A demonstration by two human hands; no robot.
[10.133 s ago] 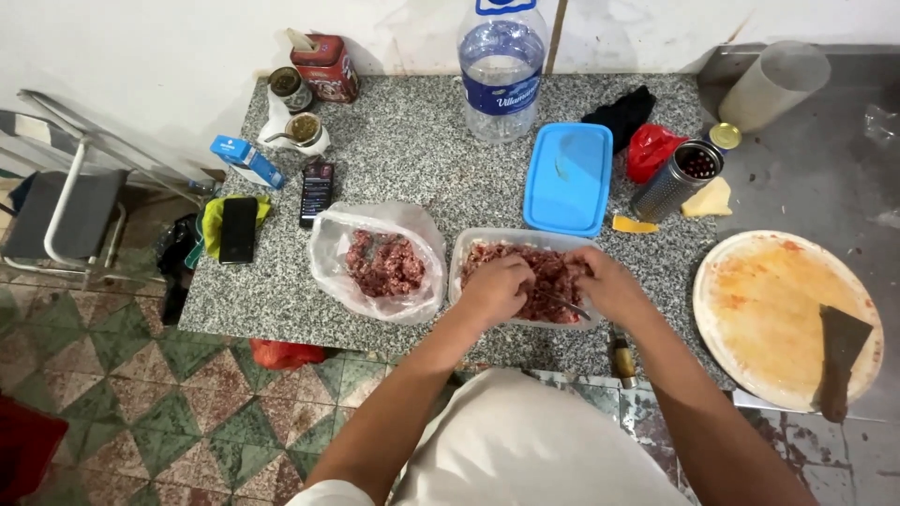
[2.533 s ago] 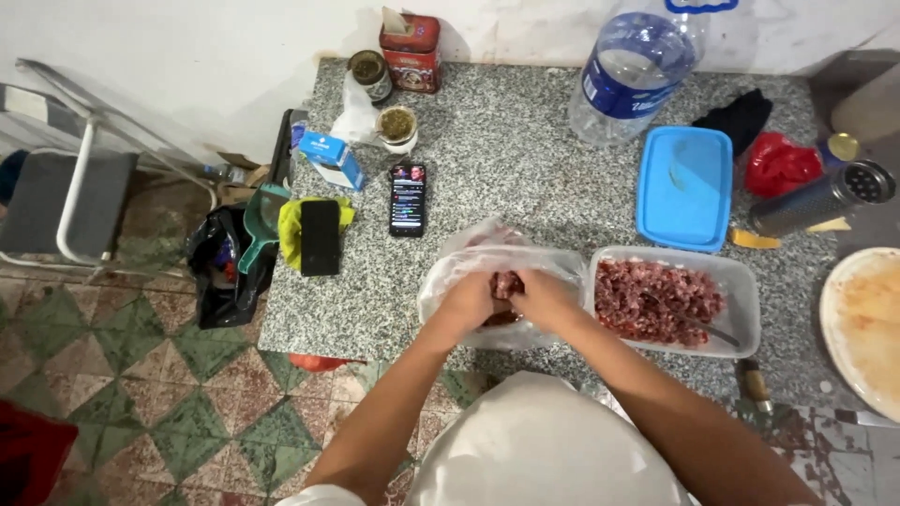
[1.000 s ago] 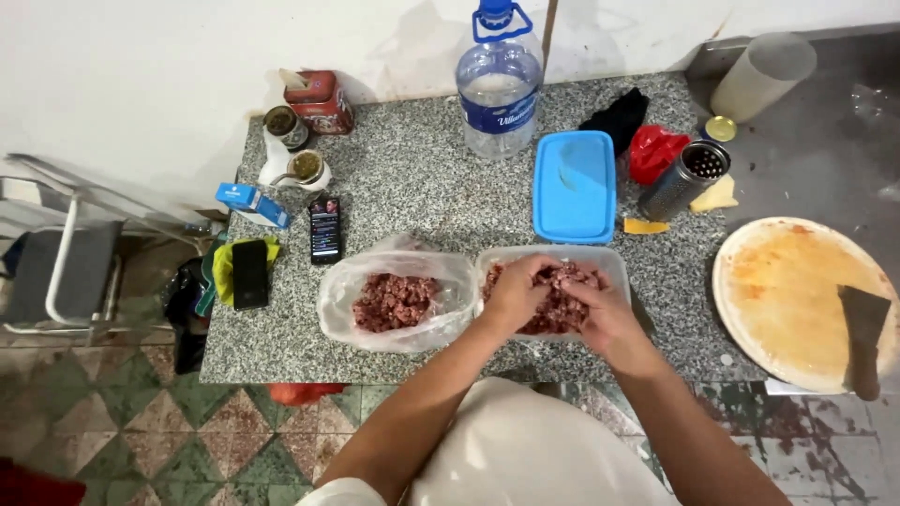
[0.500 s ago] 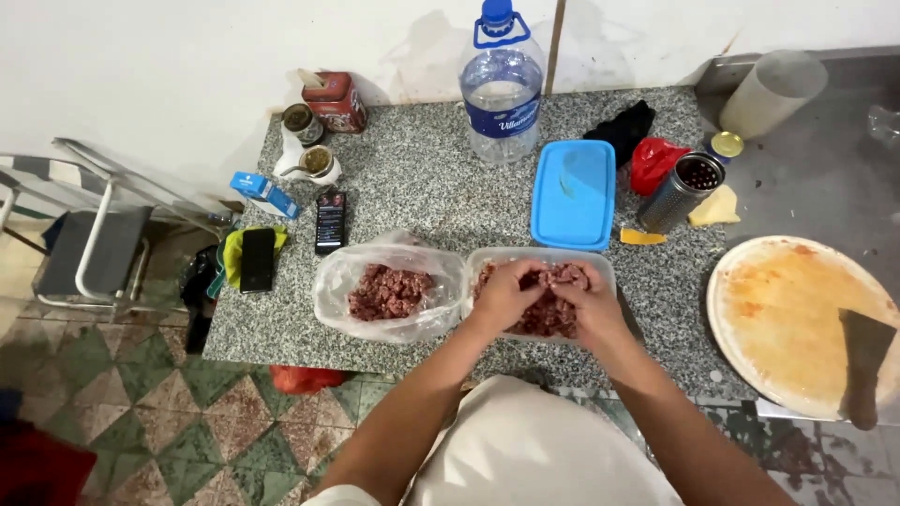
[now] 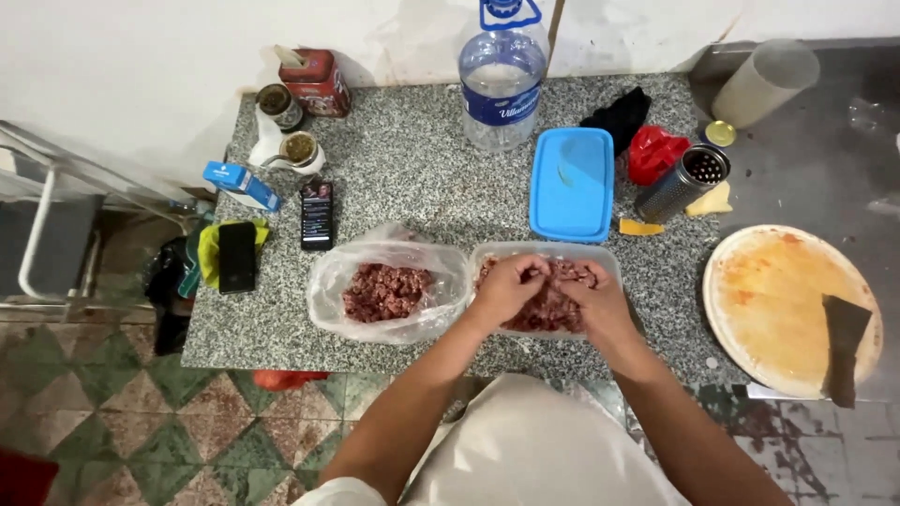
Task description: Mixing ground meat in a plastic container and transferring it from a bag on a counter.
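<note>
Looking down from the head camera, both hands are in the tub (image 5: 609, 258), a clear plastic one at the near edge of the granite counter (image 5: 422, 159). The left hand (image 5: 507, 287) is curled shut on a pinch of mince (image 5: 548, 305), fingers bunched together over the meat. The right hand (image 5: 593, 298) sits just beside it, fingers bent down into the same mince and closed on it; the two hands meet over the middle of the tub.

Just left of the tub, touching it, lies a clear bag (image 5: 328, 281), open at the top, with more red mince inside. Behind the tub lies a blue lid (image 5: 570, 183), flat on the counter. Behind that stands a big water bottle (image 5: 502, 80) against the wall.

Right of the lid: a red bag (image 5: 653, 152), a black cloth (image 5: 619, 114), and a metal grater (image 5: 675, 186) lying tilted, with cheese (image 5: 711, 201) just beside it. Far right, a round board (image 5: 769, 300) smeared orange carries a scraper (image 5: 841, 342).

On the left, a phone (image 5: 317, 201) lies face up, lit; a second phone (image 5: 237, 256) rests on a yellow cloth at the counter's edge. A red tin (image 5: 317, 80) stands in the far corner.
</note>
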